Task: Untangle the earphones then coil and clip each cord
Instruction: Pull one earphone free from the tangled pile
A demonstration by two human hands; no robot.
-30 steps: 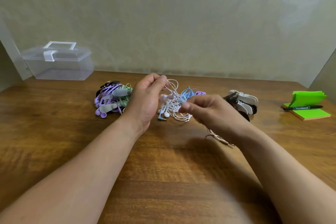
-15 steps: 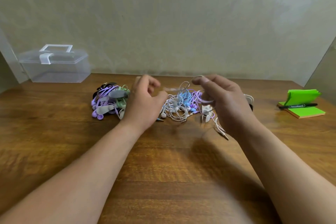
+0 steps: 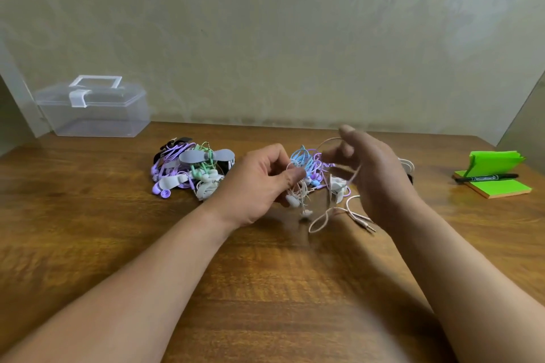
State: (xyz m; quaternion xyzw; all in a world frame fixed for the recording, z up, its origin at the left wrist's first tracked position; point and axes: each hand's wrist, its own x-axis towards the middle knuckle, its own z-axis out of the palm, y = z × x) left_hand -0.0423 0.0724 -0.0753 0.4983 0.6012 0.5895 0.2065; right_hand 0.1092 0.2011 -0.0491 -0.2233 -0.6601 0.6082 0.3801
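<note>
Pinching a pale pink cord (image 3: 311, 227) between thumb and forefinger of the left grip (image 3: 256, 186), raised just above the wooden counter (image 3: 265, 289). Below that pinch, hanging free, the small earbuds (image 3: 292, 200) of the same cord. To the right, caught in the curled fingers of the right grip (image 3: 377, 177), itself blurred, a wide arc of that cord. Lower down, sagging in a loop onto the counter and ending in a metal plug (image 3: 367, 225) near the right wrist. Between and behind both grips, resting on the counter, a tangle of blue and purple earphones (image 3: 306, 160). Farther left, beyond the left grip, a heap of coiled earphones (image 3: 174, 162) in purple, green and white, bound with grey clips (image 3: 188, 156). In the far left corner by the wall, a clear plastic box (image 3: 94, 115) with its lid closed. Near the right edge, a green sticky-note pad (image 3: 501, 188) with a black marker (image 3: 486, 177) lying across it.
</note>
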